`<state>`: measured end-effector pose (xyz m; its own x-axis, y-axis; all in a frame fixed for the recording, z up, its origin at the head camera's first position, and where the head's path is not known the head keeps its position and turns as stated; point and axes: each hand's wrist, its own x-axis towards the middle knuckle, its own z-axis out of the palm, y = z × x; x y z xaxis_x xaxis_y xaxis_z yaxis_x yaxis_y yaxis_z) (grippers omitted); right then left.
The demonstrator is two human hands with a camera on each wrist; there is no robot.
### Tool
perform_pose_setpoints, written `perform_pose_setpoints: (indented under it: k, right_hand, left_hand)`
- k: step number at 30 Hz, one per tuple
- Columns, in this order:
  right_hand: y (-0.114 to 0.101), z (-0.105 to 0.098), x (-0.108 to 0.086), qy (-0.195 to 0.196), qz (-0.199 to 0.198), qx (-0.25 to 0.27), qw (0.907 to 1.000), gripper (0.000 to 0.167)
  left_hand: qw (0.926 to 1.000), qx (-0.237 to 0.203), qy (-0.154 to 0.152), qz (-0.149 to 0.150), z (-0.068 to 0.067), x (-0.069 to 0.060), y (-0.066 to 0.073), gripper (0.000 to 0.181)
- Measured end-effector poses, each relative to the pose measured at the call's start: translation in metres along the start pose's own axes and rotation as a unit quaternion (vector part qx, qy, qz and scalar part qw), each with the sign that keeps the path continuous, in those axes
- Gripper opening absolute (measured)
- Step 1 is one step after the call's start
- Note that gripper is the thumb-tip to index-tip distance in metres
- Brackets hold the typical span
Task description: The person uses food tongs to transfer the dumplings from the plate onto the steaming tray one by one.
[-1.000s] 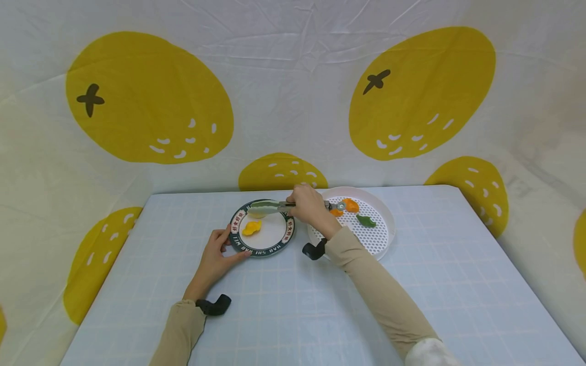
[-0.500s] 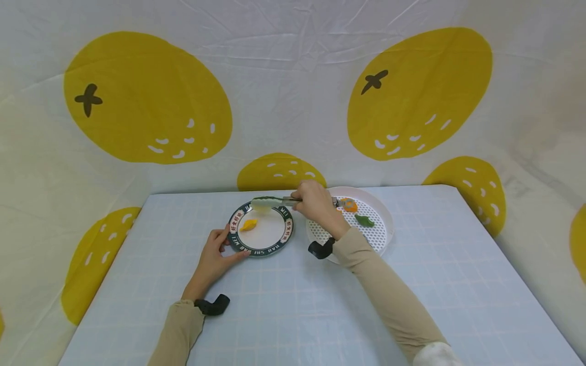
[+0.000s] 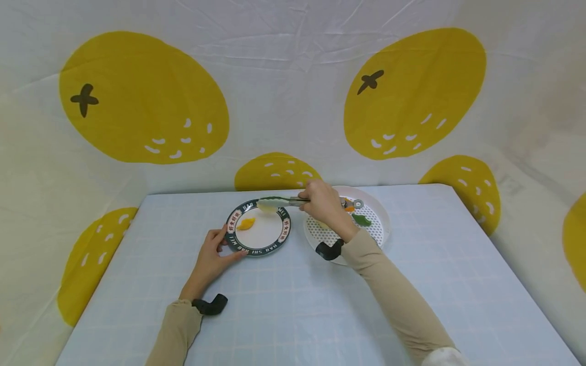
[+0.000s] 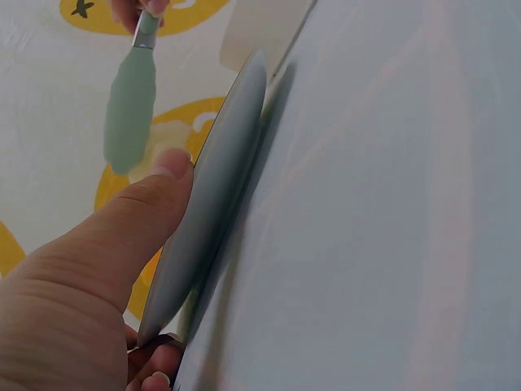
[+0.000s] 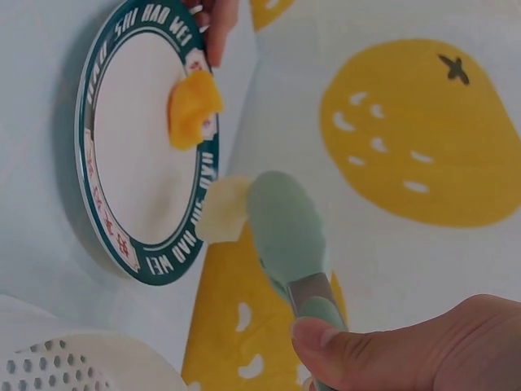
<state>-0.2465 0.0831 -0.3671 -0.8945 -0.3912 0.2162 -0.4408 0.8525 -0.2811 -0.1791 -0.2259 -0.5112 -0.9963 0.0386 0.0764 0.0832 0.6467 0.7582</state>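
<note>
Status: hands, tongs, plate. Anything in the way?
Left hand grips plate by its edge. Right hand holds tongs, pale piece at their tips, over plate. Yellow piece on plate; nothing visibly blocking.

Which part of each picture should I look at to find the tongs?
Head: the tongs lie just below the middle, nearly level.
Left wrist: upper left, pale green end pointing down.
Right wrist: just right of the middle, pale green end up.
Shared landmark: the plate, seen edge-on from the left wrist.

A white backdrop [image 3: 284, 101] — printed with yellow fruit [image 3: 146, 96] — rises behind a pale-blue tablecloth [image 3: 274, 315].
</note>
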Motion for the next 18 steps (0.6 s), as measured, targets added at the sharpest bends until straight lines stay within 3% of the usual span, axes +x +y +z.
perform_pose_setpoints:
  k: [5,18]
  right_hand:
    - [0.005,-0.013,-0.012,0.012,-0.006,-0.016,0.9998,0.012]
    - [0.031,-0.056,-0.059,0.059,0.028,0.02,0.9977,0.022]
  left_hand:
    - [1.0,-0.002,0.0,-0.005,0.0,0.0,0.001,0.108]
    - [1.0,-0.001,0.003,0.0,0.0,-0.001,0.002,0.109]
